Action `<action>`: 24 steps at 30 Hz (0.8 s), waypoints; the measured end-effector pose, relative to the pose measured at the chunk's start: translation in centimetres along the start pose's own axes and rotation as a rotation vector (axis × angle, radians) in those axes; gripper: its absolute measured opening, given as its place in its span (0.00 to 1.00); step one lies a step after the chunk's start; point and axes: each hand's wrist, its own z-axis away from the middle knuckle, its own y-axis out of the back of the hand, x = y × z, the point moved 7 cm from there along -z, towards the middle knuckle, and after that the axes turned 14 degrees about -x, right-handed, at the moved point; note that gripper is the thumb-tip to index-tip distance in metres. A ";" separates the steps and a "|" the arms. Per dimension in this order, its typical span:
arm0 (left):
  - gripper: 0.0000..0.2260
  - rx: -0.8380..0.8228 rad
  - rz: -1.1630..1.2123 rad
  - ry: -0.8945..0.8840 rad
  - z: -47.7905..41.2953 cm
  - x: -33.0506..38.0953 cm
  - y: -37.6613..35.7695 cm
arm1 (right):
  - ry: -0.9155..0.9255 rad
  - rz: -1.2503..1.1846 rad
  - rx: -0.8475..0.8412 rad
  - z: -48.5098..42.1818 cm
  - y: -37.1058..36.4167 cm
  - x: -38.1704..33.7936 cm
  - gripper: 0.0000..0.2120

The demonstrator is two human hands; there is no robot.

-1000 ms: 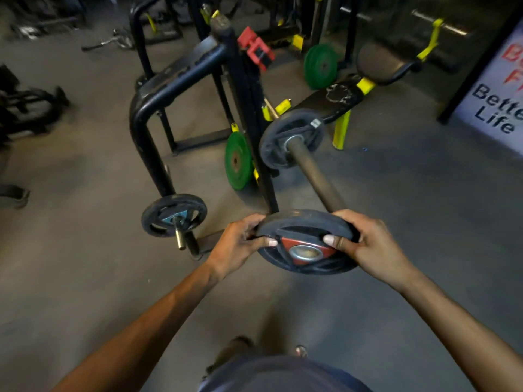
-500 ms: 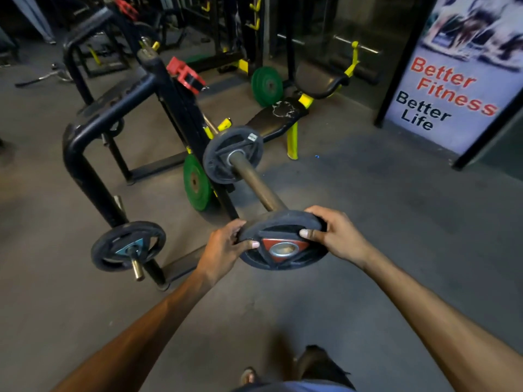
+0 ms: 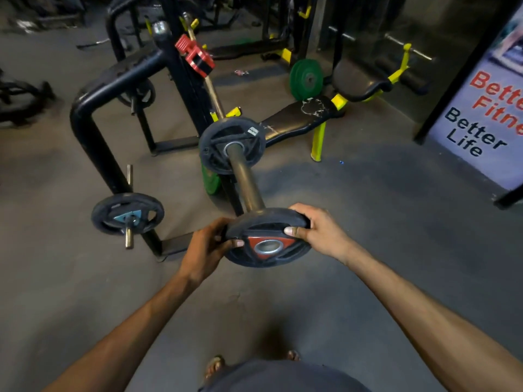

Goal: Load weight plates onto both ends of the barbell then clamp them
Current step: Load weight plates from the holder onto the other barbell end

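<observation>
A black weight plate (image 3: 268, 251) with a red triangular centre sits at the near tip of the barbell sleeve (image 3: 244, 181). My left hand (image 3: 208, 248) grips its left rim and my right hand (image 3: 317, 233) grips its right rim, fingers curled over the edge. Farther along the sleeve, a second black plate (image 3: 232, 145) is pushed up against the collar. The thin barbell shaft (image 3: 212, 94) runs away from me through the black rack (image 3: 93, 137). A red clamp (image 3: 195, 56) hangs up on the rack beside the shaft.
A small black plate (image 3: 127, 212) sits on a storage peg at the rack's lower left. Green plates (image 3: 307, 77) stand behind a black and yellow bench (image 3: 305, 117). A poster (image 3: 481, 120) leans at the right. Grey floor spreads around my feet.
The view has swung slightly; both hands keep hold of the red-centred plate at the sleeve's tip, and the plate looks about the same distance from the inner plate.
</observation>
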 end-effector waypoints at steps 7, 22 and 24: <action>0.15 0.166 -0.062 0.076 -0.7 0.9 0.4 | 0.066 0.033 -0.031 -3.6 1.3 0.5 0.16; 0.35 0.211 0.844 0.627 0.3 -3.9 -5.1 | -0.391 -0.730 0.115 -2.0 -1.7 3.2 0.14; 0.33 0.229 0.877 0.563 -0.7 -4.0 -4.6 | -0.394 -0.851 0.187 -2.4 -2.9 2.8 0.10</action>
